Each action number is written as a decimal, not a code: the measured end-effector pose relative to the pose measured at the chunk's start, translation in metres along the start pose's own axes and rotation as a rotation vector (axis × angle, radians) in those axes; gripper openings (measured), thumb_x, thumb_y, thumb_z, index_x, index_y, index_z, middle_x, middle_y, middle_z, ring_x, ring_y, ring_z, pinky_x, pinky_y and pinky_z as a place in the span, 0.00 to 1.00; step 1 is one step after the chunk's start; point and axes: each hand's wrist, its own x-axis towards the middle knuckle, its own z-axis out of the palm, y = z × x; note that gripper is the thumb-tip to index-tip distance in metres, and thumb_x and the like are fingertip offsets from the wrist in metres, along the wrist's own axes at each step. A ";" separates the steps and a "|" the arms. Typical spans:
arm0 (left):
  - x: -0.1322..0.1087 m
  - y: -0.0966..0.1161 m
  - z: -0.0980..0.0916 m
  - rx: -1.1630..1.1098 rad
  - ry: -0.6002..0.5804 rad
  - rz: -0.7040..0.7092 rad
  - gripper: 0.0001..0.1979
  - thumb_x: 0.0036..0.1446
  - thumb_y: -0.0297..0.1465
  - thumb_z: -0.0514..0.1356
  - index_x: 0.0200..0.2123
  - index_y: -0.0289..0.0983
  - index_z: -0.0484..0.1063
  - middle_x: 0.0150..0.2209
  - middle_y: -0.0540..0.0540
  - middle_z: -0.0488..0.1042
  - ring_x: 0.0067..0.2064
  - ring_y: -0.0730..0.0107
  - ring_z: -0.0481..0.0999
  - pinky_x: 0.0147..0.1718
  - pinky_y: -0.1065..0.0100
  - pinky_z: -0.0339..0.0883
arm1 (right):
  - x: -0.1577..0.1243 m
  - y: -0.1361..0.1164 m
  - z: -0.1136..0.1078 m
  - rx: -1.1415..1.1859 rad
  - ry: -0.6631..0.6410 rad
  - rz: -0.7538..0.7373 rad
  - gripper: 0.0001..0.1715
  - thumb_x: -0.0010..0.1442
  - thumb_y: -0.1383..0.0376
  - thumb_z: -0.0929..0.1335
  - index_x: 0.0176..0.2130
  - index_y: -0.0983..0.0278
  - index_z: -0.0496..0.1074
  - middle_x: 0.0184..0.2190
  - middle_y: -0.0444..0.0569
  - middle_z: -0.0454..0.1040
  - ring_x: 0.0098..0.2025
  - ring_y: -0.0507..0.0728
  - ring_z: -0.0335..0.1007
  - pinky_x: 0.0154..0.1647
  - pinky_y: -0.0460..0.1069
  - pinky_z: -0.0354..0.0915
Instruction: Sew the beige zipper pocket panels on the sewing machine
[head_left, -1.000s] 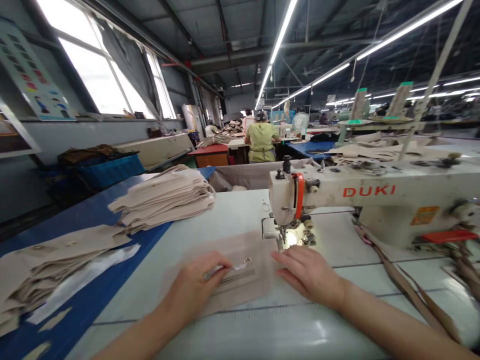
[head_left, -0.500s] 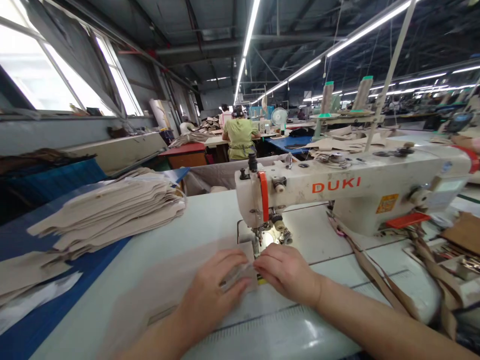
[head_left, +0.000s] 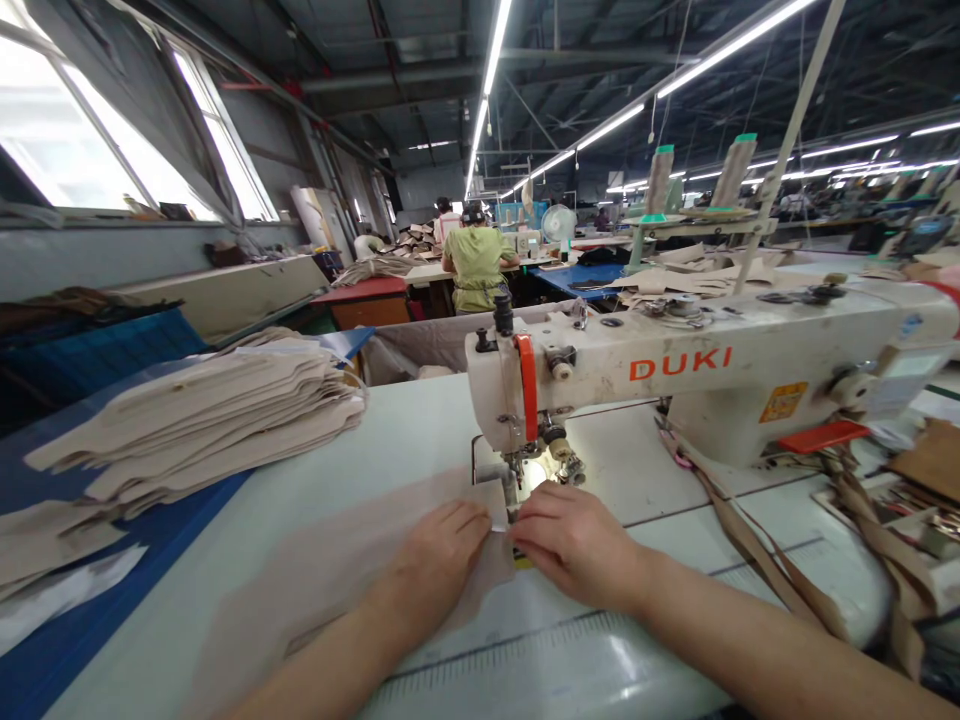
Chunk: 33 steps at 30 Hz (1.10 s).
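Note:
A white sewing machine (head_left: 600,365) with red lettering stands over the pale table, its lamp lit beside the needle. Just left of the needle area lies a thin beige fabric piece (head_left: 352,540), flat on the table. My left hand (head_left: 442,550) rests on this piece with its fingers together, pressing near a small white strip (head_left: 496,515). My right hand (head_left: 574,545) is pinched at the fabric's right edge, in front of the presser foot; whatever is between its fingertips is too small to make out.
Stacked beige fabric pieces (head_left: 225,410) lie on a blue surface at the left. Brown straps (head_left: 739,530) trail across the table on the right, near a tray of small parts (head_left: 930,530). Farther off, a person in a green shirt (head_left: 476,262) faces away.
My left hand has flattened onto the fabric; the crumpled translucent bit between its thumb and fingers no longer shows. The right hand has barely moved. The view has shifted slightly.

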 end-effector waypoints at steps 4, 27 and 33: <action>-0.003 0.003 0.007 -0.096 -0.044 -0.088 0.14 0.64 0.19 0.49 0.36 0.35 0.73 0.34 0.46 0.78 0.36 0.66 0.77 0.37 0.67 0.75 | -0.001 -0.007 -0.003 0.041 -0.195 -0.085 0.08 0.65 0.67 0.66 0.38 0.66 0.76 0.34 0.49 0.77 0.38 0.57 0.68 0.44 0.50 0.66; -0.002 0.002 0.008 -0.032 -0.187 -0.011 0.11 0.62 0.18 0.52 0.36 0.35 0.73 0.36 0.45 0.76 0.38 0.63 0.75 0.39 0.62 0.75 | -0.003 -0.010 -0.004 0.042 -0.320 -0.069 0.12 0.68 0.65 0.64 0.41 0.66 0.76 0.38 0.51 0.78 0.43 0.57 0.72 0.51 0.51 0.67; -0.003 -0.002 0.009 -0.050 -0.132 0.026 0.14 0.64 0.17 0.48 0.38 0.34 0.73 0.37 0.44 0.77 0.38 0.63 0.76 0.40 0.62 0.75 | -0.002 -0.009 -0.003 0.036 -0.306 -0.073 0.12 0.68 0.66 0.63 0.40 0.66 0.76 0.38 0.51 0.78 0.43 0.58 0.72 0.51 0.52 0.66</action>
